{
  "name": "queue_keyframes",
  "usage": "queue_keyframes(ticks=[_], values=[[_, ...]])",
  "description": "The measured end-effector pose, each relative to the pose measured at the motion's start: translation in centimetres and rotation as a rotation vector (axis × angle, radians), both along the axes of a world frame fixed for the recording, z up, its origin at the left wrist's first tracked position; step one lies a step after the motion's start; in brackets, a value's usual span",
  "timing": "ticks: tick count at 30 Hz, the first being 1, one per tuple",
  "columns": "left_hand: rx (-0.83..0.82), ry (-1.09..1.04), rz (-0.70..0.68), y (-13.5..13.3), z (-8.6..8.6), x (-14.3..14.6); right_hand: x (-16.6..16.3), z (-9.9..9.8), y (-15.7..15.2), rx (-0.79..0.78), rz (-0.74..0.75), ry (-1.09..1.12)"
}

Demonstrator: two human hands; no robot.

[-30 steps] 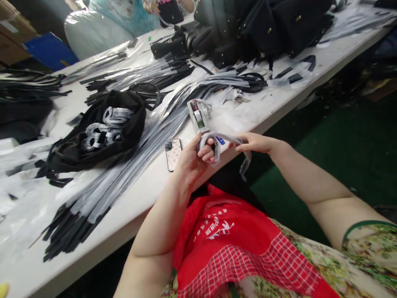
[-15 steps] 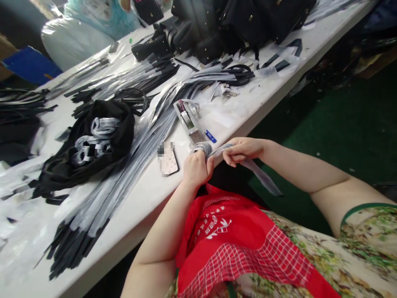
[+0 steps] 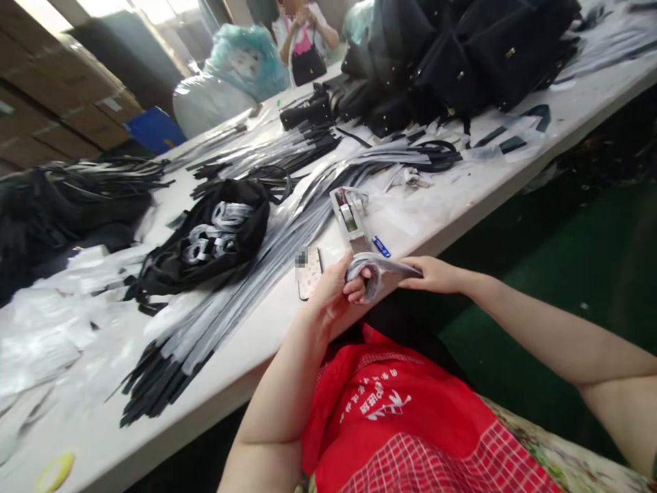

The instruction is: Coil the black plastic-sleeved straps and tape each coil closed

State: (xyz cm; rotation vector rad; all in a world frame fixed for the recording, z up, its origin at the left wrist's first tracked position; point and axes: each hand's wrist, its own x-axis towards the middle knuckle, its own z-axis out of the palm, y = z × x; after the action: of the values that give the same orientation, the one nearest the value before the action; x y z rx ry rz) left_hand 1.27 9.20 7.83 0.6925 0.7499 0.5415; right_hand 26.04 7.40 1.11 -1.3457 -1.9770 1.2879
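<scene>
Two bare hands meet just off the near edge of the white table (image 3: 462, 198), above a red apron (image 3: 400, 418). The left hand (image 3: 333, 291) is curled shut around a grey wrapped strap (image 3: 367, 263), which loops over its fingers in a small coil. How many turns it makes I cannot tell, since the fingers cover the inner side. The right hand (image 3: 436, 275) has thumb and fingers closed on the strap's free end, with the fingertips tucked behind the film.

Just beyond the coil a metal hand tool (image 3: 352, 218) lies on the table with a blue tag beside it; what kind of tool it is, I cannot make out from here. A phone (image 3: 308, 268) lies beside the left hand, partly blurred out. To the left of it a long bundle of straps (image 3: 230, 308) runs slantwise across the table. A black bag (image 3: 205, 253) holds several coiled straps like the one in hand.

Farther back, a heap of black handbags (image 3: 462, 55) is cut off at the top edge. A person (image 3: 306, 34) stands at the far end holding a dark bag, also cut off at the top. A yellow ring (image 3: 55, 471) lies near the bottom left corner, too blurred to name. The right arm passes out of view at the right.
</scene>
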Motion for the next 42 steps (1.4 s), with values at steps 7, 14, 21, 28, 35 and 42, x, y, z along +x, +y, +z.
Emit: queue_keyframes(ticks=[7,14,21,28,35,42], values=[[-0.100,-0.216,0.295,1.8,1.3,-3.5,-2.3,-2.7,-1.1,0.049,-0.176,-0.007],[0.016,-0.202,0.524,2.3,0.1,-3.3,-7.3,-1.7,-4.6,-0.309,0.106,0.197],[0.879,0.403,0.412,-2.1,-4.2,-0.2,-9.6,2.6,-4.4,-0.445,0.132,0.666],[0.958,0.734,0.060,-3.9,-4.9,-1.8,-5.8,1.5,-1.6,-0.280,0.049,0.198],[0.460,0.349,-0.220,-3.4,-5.4,-2.8,-5.1,0.2,-0.2,0.293,0.101,-0.271],[-0.140,-0.235,0.040,-2.6,-5.1,-2.2,-10.6,-2.0,-4.2,-0.296,-0.150,0.419]])
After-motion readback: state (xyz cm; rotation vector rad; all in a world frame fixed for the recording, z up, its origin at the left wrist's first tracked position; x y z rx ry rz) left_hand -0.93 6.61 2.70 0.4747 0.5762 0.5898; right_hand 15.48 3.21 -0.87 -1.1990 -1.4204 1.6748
